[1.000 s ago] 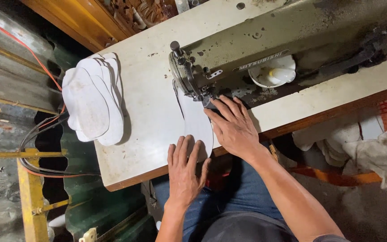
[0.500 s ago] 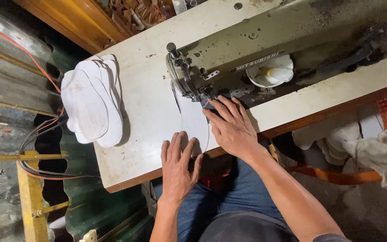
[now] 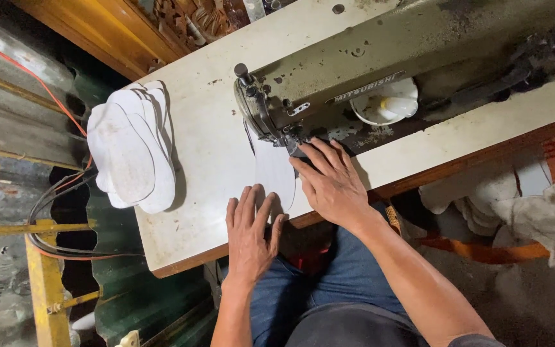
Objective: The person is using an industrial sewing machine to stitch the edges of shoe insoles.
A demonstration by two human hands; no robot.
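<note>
A white sole-shaped piece lies flat on the cream table, its far end under the needle of a grey-green sewing machine. My left hand rests flat near the table's front edge, fingers spread, touching the near end of the piece. My right hand presses down on the piece's right side, fingertips close to the presser foot. Neither hand grips anything.
A stack of white sole-shaped pieces sits at the table's left edge. A white bobbin-winder disc is on the machine. White rags lie on the floor at right. Cables and a yellow frame are at left.
My left hand has moved forward over the table edge and a little left onto the white piece. My right hand has stayed by the needle.
</note>
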